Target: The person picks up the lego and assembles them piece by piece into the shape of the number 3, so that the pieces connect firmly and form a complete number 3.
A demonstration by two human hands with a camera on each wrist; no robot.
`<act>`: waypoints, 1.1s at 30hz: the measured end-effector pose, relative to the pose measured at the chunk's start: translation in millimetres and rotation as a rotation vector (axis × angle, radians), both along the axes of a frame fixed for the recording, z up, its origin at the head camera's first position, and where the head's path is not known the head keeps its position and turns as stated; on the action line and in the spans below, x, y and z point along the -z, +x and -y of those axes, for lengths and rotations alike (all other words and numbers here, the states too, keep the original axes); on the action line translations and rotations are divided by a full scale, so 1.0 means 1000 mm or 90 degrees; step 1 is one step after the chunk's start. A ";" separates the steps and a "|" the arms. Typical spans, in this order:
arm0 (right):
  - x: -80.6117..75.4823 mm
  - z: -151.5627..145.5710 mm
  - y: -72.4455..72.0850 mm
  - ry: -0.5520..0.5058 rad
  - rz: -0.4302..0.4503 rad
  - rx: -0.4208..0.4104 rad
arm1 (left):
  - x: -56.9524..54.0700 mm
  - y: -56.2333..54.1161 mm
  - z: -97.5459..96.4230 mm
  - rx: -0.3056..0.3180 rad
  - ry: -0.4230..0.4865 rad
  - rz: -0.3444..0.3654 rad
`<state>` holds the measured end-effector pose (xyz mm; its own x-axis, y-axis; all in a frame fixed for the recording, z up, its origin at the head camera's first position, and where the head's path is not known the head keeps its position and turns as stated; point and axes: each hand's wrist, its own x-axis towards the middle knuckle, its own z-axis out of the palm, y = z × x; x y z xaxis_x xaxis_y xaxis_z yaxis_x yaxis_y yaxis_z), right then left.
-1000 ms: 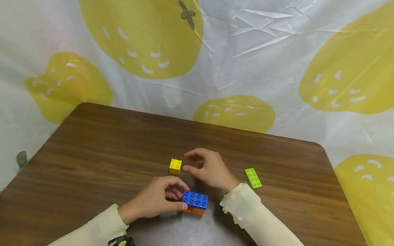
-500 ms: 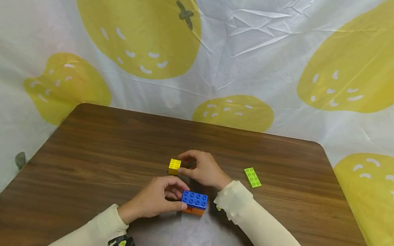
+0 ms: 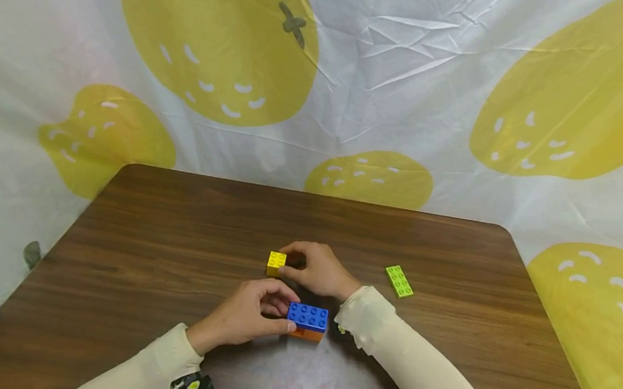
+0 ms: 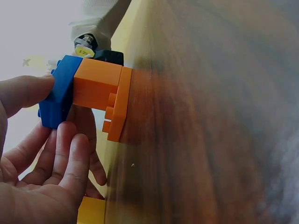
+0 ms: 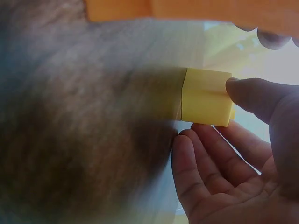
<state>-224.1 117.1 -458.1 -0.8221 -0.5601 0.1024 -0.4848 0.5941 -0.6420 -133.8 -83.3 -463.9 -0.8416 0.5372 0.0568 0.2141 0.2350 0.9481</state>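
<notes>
My left hand grips a stack of toy building bricks, thumb on the near side and fingers behind. On top of that stack is a blue brick. Beneath it, the left wrist view shows an orange block on a thin orange plate with bare studs, resting on the table. Farther back, my right hand pinches a small yellow brick between thumb and fingers. In the right wrist view the yellow brick stands upright on the tabletop, thumb at its upper corner, fingers along its side.
A flat lime-green brick lies to the right of my right hand. The brown wooden table ends at a white curtain printed with yellow fruit.
My right hand has moved left to the yellow brick and closed thumb and fingers on it. The left hand and its stack have stayed in place.
</notes>
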 end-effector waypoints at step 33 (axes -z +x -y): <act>-0.007 -0.016 0.012 -0.069 0.040 0.019 | -0.001 0.000 0.003 0.007 0.011 0.024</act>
